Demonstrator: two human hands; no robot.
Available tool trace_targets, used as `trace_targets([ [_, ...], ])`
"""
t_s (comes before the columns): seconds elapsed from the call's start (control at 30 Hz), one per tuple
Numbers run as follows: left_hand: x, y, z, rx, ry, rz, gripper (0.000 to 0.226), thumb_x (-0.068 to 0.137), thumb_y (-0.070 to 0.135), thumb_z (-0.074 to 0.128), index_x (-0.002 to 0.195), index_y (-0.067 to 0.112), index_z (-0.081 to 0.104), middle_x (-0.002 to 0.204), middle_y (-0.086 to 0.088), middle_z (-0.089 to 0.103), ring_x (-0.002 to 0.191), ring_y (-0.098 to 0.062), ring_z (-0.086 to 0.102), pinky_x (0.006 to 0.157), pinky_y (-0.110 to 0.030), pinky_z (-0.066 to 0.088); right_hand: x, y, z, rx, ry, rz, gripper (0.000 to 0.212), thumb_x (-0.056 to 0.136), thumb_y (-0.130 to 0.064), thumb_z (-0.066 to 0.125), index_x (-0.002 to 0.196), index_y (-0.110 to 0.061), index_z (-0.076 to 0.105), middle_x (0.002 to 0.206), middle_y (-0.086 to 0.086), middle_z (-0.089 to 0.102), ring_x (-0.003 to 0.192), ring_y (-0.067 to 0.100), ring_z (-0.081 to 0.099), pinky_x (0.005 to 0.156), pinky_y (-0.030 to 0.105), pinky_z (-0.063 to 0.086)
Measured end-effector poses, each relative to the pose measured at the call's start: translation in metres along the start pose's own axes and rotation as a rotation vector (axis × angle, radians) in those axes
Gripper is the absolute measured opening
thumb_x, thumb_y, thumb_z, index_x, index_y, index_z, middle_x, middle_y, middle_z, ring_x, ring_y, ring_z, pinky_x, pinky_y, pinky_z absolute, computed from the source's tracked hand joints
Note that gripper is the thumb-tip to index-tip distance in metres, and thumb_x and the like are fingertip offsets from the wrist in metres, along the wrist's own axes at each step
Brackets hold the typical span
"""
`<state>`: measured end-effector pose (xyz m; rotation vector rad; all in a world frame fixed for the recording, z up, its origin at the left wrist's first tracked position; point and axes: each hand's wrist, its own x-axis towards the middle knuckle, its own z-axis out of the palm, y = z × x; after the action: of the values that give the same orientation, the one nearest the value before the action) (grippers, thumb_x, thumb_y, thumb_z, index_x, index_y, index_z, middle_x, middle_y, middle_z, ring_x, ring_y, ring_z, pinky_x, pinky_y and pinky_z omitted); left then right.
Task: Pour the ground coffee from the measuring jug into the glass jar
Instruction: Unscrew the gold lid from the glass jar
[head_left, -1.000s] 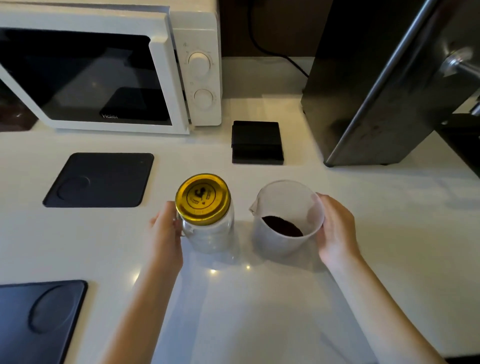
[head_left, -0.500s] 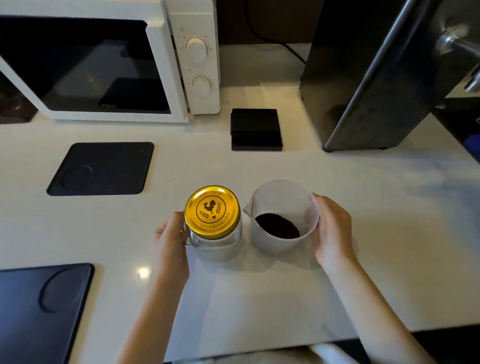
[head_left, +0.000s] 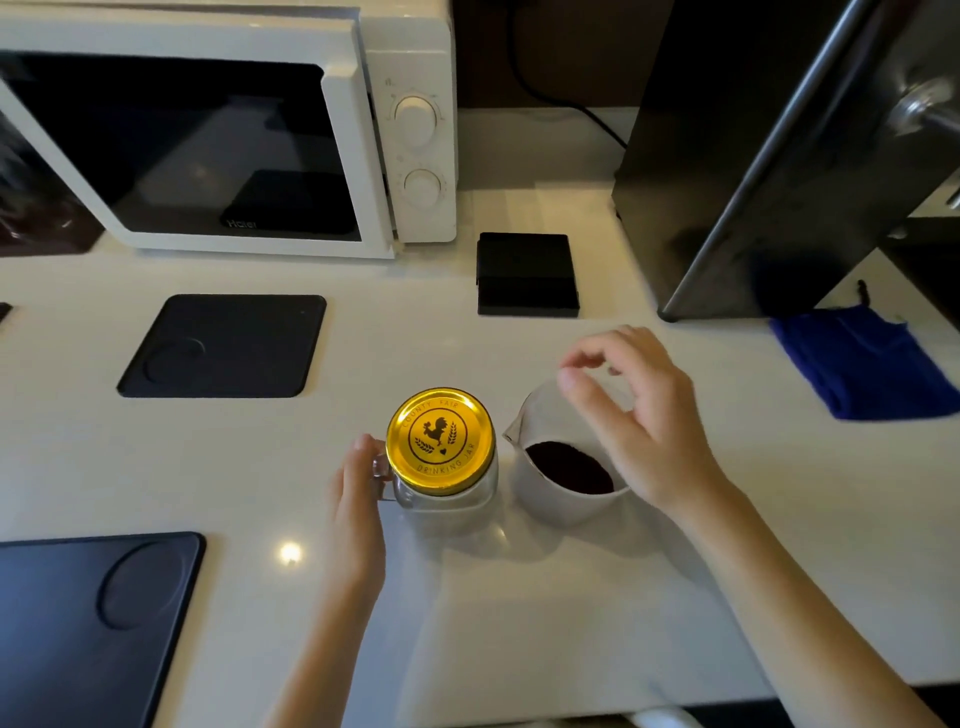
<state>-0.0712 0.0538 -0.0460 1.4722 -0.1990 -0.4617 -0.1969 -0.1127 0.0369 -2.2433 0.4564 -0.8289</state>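
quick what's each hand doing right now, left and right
Left hand: closed on the handle side of the glass jar, whose gold lid is on.
Right hand: open, fingers loosely curled above the measuring jug, holding nothing.

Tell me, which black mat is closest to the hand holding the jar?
The big black mat at the counter's near-left corner, beside the left hand; the other mat lies farther back, by the microwave.

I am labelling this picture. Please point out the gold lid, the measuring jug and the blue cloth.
gold lid (head_left: 440, 440): head view, on the rooster emblem at its centre.
measuring jug (head_left: 561, 506): head view, on its front wall below the coffee.
blue cloth (head_left: 872, 364): head view, on the middle of the fabric.
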Motion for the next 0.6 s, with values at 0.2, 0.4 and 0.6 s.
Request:
trace_targets([
  [0.2,-0.005,-0.023,-0.009,0.078,-0.055,0.107,0.023,0.082,0.003,0.046,0.089,0.022,0.057,0.087,-0.011,0.058,0.083,-0.031,0.056,0.073,-0.047,0.044,0.013,-0.037,0.033,-0.267,-0.383,-0.232,0.066,0.074,-0.062,0.05,0.119,-0.014,0.051,0.115,0.004,0.056,0.107,0.019,0.045,0.086,0.032,0.04],
  [0.4,-0.013,-0.018,-0.005,0.245,-0.001,0.104,0.025,0.08,0.011,0.043,0.082,0.029,0.061,0.078,-0.002,0.067,0.075,-0.013,0.059,0.07,-0.041,0.049,0.017,-0.042,0.055,-0.476,-0.442,-0.332,0.076,0.062,-0.066,0.059,0.11,-0.007,0.054,0.103,0.009,0.059,0.094,0.027,0.049,0.075,0.039,0.044],
  [0.6,-0.012,-0.017,-0.006,0.401,0.036,0.107,0.03,0.092,0.001,0.043,0.076,0.023,0.057,0.072,0.003,0.064,0.063,0.006,0.055,0.059,-0.018,0.042,0.032,-0.049,0.039,-0.225,-0.493,-0.279,0.068,0.063,-0.054,0.073,0.113,-0.014,0.053,0.105,0.002,0.054,0.097,0.017,0.044,0.079,0.029,0.042],
])
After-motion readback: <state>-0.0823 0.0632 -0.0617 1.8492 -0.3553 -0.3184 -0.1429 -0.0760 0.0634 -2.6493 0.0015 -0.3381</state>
